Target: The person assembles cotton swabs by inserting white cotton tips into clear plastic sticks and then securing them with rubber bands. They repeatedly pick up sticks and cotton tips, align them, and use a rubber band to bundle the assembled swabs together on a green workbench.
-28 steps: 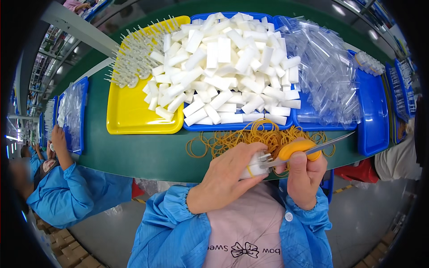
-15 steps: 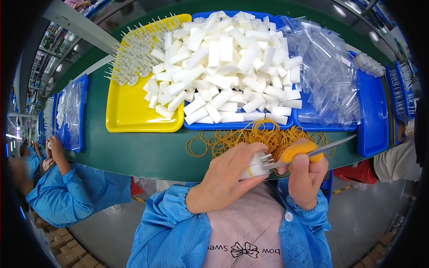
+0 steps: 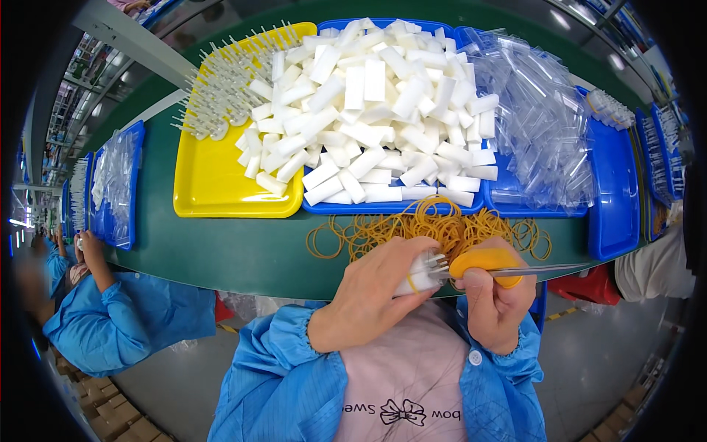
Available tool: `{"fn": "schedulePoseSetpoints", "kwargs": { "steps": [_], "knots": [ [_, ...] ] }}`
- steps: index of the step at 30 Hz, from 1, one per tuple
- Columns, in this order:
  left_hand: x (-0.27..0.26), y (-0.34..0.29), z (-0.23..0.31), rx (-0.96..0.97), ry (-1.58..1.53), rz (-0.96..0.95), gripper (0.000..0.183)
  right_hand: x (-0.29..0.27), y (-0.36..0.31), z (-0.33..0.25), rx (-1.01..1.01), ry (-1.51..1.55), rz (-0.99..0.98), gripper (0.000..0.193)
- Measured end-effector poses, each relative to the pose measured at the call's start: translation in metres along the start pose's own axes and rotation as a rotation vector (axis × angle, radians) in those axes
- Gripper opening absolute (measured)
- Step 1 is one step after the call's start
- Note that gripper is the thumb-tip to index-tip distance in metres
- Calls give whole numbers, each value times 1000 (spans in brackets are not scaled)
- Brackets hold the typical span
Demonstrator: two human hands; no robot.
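Observation:
My left hand (image 3: pixel 375 295) is closed around a small white foam bundle (image 3: pixel 420 280) with a yellow rubber band round it. Several thin pale prongs stick out of the bundle's end toward the right. My right hand (image 3: pixel 501 302) grips what look like metal tweezers (image 3: pixel 545 270) with thick orange-yellow grips. Their joined end points right, while the other end lies close beside the prongs; whether it touches them I cannot tell. Just beyond both hands lies a heap of orange-brown rubber bands (image 3: pixel 383 233).
A blue tray (image 3: pixel 324 209) is heaped with white foam blocks (image 3: pixel 368 110). Left of it, a yellow tray (image 3: pixel 228 199) holds pronged pale parts (image 3: pixel 228 88). Clear plastic sleeves (image 3: pixel 534 125) fill another blue tray on the right. A co-worker in a blue smock (image 3: pixel 132 317) sits at the left.
My right hand has shifted slightly left, and the tweezers have turned so their joined end lies nearly level. My left hand and the bundle have stayed almost still.

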State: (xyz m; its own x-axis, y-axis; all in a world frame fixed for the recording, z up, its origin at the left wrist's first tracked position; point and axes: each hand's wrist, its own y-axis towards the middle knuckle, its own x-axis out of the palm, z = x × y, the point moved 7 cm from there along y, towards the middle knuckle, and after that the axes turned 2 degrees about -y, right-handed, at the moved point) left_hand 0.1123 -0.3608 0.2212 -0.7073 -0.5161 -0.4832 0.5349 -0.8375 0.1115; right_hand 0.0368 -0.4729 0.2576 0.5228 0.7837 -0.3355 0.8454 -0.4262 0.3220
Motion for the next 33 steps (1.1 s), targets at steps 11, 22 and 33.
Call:
{"fn": "schedulePoseSetpoints", "kwargs": {
  "steps": [11,22,33],
  "knots": [
    [-1,4,1,-8,-107,-48,52,-1,-3,23,249,327,36,16],
    [7,2,-12,-192,-500,-215,52,-15,-3,29,104,535,200,26],
    [18,-1,-13,-407,-976,-383,51,-12,0,35,312,589,65,25]
  ]
}}
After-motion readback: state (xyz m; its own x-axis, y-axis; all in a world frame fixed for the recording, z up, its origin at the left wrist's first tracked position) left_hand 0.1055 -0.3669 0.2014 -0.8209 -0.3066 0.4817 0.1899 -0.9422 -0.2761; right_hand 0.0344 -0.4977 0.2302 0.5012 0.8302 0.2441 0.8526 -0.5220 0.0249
